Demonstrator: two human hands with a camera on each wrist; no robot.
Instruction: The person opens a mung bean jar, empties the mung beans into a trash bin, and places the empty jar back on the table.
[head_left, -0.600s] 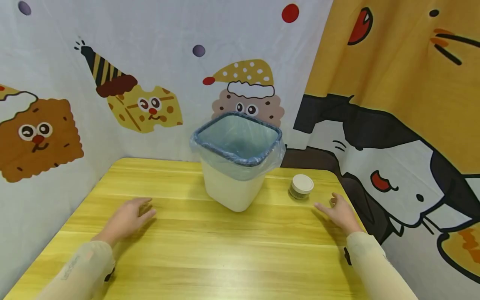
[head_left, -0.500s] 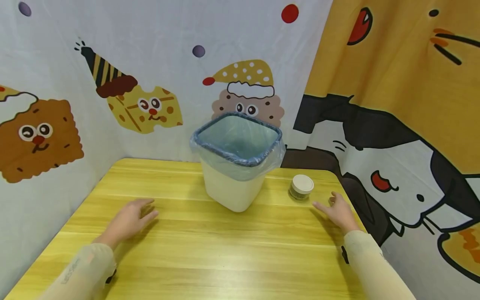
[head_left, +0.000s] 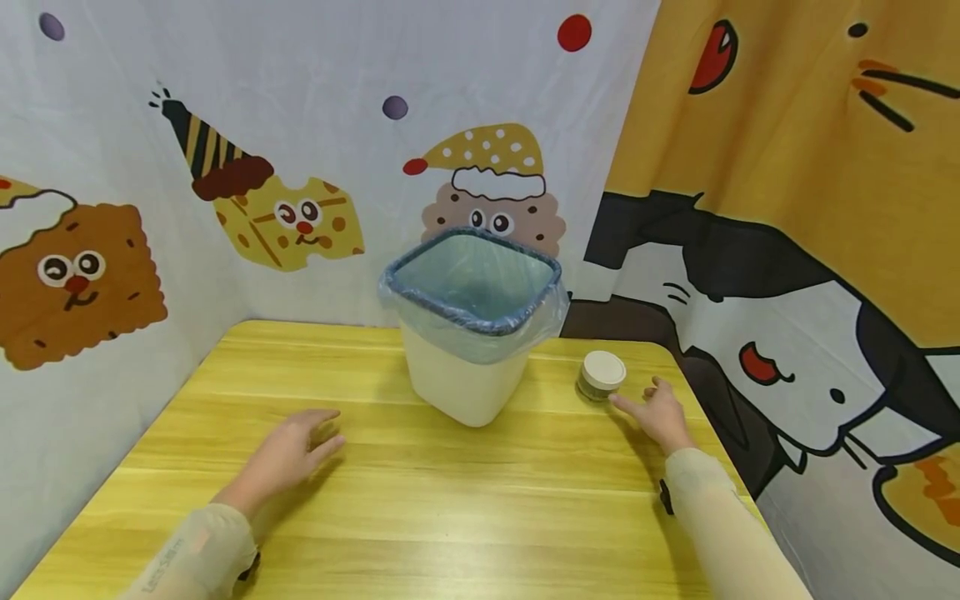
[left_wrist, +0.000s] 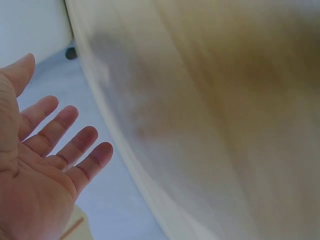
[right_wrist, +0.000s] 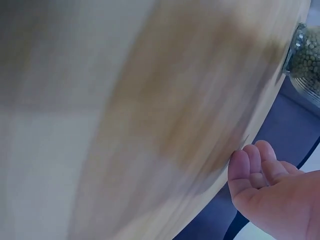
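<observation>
- While its fingers spread loosely with nothing between them, the bare left hand [head_left: 288, 458] is held over the yellow wood-grained tabletop [head_left: 450, 512], well apart from every object.
- A little farther off, the bare right hand [head_left: 654, 414] also holds nothing; thumb and fingers stand well parted, only slightly bent, just beside a squat, round, clear-walled jar [head_left: 601, 379].
- The jar stands upright toward the table's far right corner, capped by a flat white lid [head_left: 604, 367]; small greenish grains [right_wrist: 306, 57] show inside.
- It looks stiff, smooth, probably slippery and of modest weight; glass or plastic, I cannot tell, so treat it as breakable. The side wall seems the best hold, since the lid's tightness is unseen.
- To its left stands a white, square-mouthed bin [head_left: 459, 392] with a thin bluish plastic liner [head_left: 489, 348], likely light and slack.
- Behind hangs cartoon-printed white and orange cloth [head_left: 315, 58].
</observation>
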